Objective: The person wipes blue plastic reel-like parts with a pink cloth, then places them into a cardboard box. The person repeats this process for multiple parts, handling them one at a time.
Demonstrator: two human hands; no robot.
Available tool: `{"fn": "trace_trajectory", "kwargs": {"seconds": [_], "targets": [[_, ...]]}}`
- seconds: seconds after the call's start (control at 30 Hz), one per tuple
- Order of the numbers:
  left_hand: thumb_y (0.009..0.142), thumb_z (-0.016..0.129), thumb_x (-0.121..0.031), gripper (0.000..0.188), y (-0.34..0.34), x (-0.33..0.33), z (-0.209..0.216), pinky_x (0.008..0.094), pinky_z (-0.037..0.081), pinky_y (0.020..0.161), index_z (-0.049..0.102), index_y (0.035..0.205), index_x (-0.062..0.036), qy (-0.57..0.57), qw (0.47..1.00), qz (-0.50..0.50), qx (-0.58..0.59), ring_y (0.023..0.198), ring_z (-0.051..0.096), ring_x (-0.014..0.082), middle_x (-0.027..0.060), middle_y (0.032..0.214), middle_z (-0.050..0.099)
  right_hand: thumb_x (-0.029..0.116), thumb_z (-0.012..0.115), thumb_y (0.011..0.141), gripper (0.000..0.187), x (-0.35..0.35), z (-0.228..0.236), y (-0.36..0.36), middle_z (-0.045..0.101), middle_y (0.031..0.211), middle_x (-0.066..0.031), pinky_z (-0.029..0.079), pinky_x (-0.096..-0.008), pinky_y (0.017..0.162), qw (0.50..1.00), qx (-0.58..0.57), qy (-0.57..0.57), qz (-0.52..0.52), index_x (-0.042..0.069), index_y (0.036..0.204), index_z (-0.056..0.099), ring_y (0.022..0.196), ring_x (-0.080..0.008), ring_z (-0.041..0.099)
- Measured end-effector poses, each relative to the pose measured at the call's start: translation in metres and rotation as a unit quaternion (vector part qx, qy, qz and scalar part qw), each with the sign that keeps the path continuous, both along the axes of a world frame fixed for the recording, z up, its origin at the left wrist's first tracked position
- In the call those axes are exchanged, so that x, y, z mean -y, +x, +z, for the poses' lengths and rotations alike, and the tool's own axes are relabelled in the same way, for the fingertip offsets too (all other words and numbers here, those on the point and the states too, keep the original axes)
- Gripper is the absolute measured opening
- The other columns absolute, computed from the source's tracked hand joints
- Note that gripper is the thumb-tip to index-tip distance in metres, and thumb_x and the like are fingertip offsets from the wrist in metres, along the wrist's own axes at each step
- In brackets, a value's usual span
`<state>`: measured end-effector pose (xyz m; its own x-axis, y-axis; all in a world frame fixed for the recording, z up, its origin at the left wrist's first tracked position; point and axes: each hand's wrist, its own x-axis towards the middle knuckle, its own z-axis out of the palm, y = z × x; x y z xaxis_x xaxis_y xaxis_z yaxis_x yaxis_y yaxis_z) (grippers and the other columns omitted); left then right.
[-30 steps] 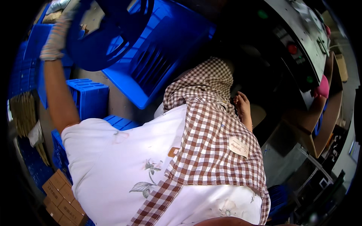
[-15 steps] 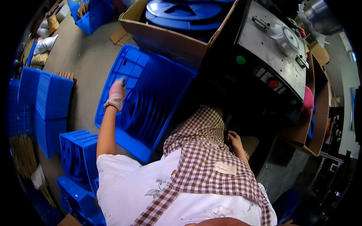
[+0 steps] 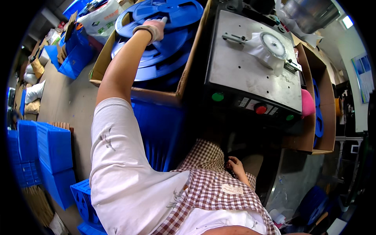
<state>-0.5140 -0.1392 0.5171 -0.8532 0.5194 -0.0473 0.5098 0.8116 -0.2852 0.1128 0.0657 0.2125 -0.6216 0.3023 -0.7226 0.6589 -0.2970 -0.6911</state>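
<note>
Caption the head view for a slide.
Gloved left hand at stacked blue reels in a cardboard box; right hand low, near a checkered apron.

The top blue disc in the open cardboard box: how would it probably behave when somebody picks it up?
The top blue disc seems stiff, as its thin round edge looks unsagging. Its cut-outs suggest it may be fairly light for its size. Its shiny surface could be slightly slippery.

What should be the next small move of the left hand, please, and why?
Perhaps the left hand should first secure its hold on one blue disc: it is among overlapping discs in the cardboard box, and its grip cannot be judged clearly. The right hand is low by the apron, offering no support there.
</note>
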Motion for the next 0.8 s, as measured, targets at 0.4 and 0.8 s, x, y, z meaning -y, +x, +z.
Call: {"fn": "trace_trajectory", "kwargs": {"seconds": [0.4,0.8], "targets": [[0.085,0.058,-0.016,0.015,0.139,0.074,0.037,0.041,0.049,0.073,0.06,0.098,-0.0089,0.102,0.958,-0.175,-0.203,0.084,0.062,0.0294,0.0125,0.089,0.063,0.027,0.062,0.093,0.055,0.009,0.173,-0.084,0.061,0.11,-0.0137,0.05,-0.0296,0.077,0.952,-0.296,-0.065,0.055,0.001,0.136,0.041,0.09,-0.0177,0.06],[0.074,0.07,-0.022,0.04,0.414,0.032,-0.004,0.0422,0.045,0.09,0.057,0.11,-0.0094,0.192,0.932,-0.303,-0.048,0.098,0.055,0.0277,0.0103,0.101,0.055,-0.003,0.057,0.087,0.06,-0.01,0.258,-0.156,0.057,0.119,-0.0133,0.053,-0.0383,0.091,0.881,-0.436,-0.155,-0.095,0.007,0.141,0.033,0.105,-0.0241,0.061]]}}
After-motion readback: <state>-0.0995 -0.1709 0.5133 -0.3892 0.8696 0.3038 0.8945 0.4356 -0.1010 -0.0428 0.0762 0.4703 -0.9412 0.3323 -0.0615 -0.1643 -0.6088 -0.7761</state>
